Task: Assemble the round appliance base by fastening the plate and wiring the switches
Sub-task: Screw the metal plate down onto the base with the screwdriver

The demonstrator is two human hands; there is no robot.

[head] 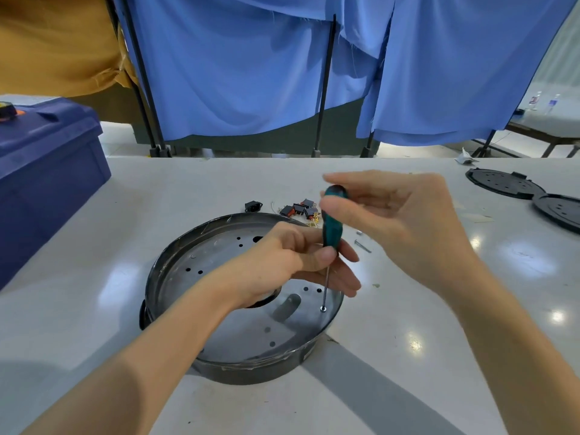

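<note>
Steel plate (244, 328) — under left hand (282, 255), (screwdriver (331, 221) upright)

Workshop assembly station, as I view it: white workbench (94, 246), blue cloth partitions (235, 73) on black stands (324, 89), blue plastic bin (47, 158), loose switches (299, 209), screws (362, 245), and spare black covers (502, 183) lying at right.

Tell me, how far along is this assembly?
Done: the plate sits inside the round base. In hand: the left hand and right hand hold the screwdriver upright, tip on a screw near the plate's edge. To do: loose screws lie on the table, and the switches sit beyond the base, unwired.
</note>
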